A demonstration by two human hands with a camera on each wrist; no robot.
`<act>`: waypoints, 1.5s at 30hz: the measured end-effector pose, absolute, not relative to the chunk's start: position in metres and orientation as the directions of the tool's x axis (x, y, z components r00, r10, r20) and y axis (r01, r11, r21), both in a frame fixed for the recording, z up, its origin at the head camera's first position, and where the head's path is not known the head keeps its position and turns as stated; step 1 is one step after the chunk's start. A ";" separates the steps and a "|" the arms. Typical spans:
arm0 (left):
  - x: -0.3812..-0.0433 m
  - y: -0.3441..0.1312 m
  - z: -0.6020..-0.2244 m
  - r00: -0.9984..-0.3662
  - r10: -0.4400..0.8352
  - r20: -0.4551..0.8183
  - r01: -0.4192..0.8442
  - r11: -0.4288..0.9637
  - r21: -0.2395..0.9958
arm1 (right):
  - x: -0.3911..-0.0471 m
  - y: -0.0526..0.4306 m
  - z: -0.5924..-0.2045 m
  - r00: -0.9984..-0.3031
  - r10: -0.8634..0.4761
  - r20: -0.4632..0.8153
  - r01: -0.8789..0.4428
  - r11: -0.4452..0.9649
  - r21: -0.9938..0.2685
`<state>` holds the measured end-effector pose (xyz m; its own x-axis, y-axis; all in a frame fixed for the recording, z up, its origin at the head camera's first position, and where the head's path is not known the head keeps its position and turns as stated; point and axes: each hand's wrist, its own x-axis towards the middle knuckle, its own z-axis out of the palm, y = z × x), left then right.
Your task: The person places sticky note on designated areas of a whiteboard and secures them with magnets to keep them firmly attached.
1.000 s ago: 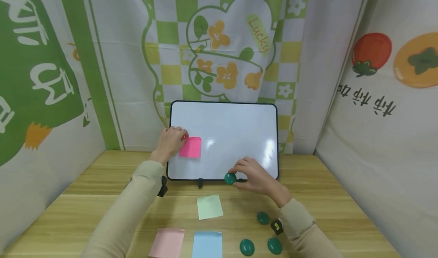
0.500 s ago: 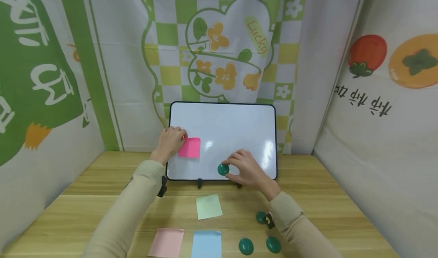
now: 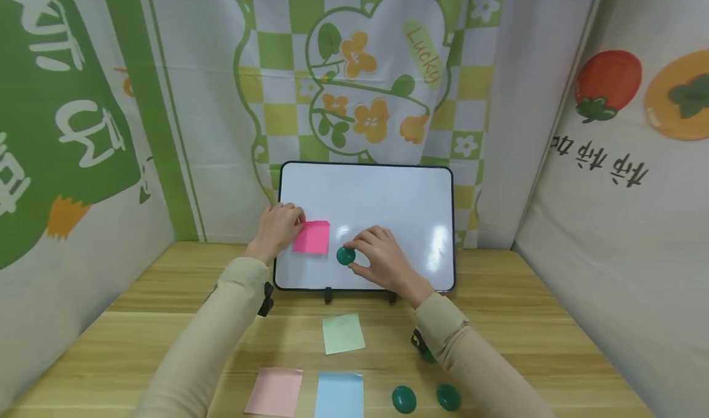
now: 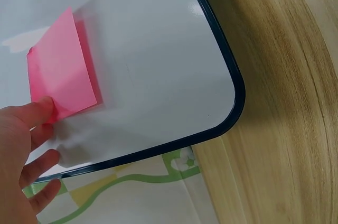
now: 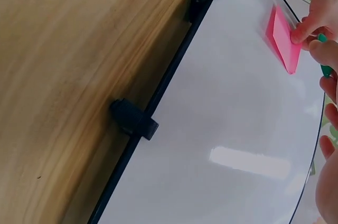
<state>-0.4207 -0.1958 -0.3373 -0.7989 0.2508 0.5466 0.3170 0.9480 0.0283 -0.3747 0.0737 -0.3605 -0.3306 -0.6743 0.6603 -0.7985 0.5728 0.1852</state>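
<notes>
A bright pink sticky note (image 3: 312,238) lies against the left part of the whiteboard (image 3: 382,209). My left hand (image 3: 276,228) pinches the note by its upper left corner; in the left wrist view the thumb (image 4: 41,109) lies on the paper, and the note's free edge stands off the board. My right hand (image 3: 382,259) holds a round green magnet (image 3: 346,256) between thumb and fingertips, a short way right of the note. From the right wrist, the magnet (image 5: 325,57) shows edge-on, partly covered by fingers.
Dark clips (image 3: 328,295) support the board's lower edge. On the wooden table lie a pale green note (image 3: 343,333), a light pink note (image 3: 274,392) and a blue note (image 3: 340,396). Two green magnets (image 3: 404,399) sit at front right; another is mostly hidden by the right wrist.
My right hand has carried the green magnet up and left, from the board's lower edge toward the pink note. The left hand keeps its pinch on the note in the same place.
</notes>
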 end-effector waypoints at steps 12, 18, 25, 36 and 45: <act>-0.422 -0.195 -0.336 -0.829 0.217 0.515 0.286 0.956 0.058 | -0.392 0.048 -0.355 -0.314 -0.664 0.678 -0.766 0.599 0.232; -0.422 -0.196 -0.336 -0.828 0.219 0.517 0.292 0.954 0.063 | -0.400 0.036 -0.353 -0.308 -0.648 0.696 -0.734 0.627 0.260; -0.422 -0.196 -0.337 -0.835 0.221 0.504 0.293 0.954 0.066 | -0.408 0.024 -0.355 -0.338 -0.627 0.702 -0.693 0.670 0.265; -0.422 -0.197 -0.334 -0.815 0.225 0.533 0.305 0.950 0.065 | -0.423 0.006 -0.355 -0.366 -0.602 0.710 -0.663 0.703 0.256; -0.424 -0.197 -0.336 -0.834 0.210 0.510 0.290 0.954 0.082 | -0.435 -0.005 -0.356 -0.397 -0.563 0.725 -0.632 0.740 0.228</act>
<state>-0.4235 -0.1975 -0.3358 -0.8344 0.2098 0.5097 0.2896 0.9537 0.0815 -0.4352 -0.0054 -0.3562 -0.3970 -0.5626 0.7252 -0.6324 0.7403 0.2282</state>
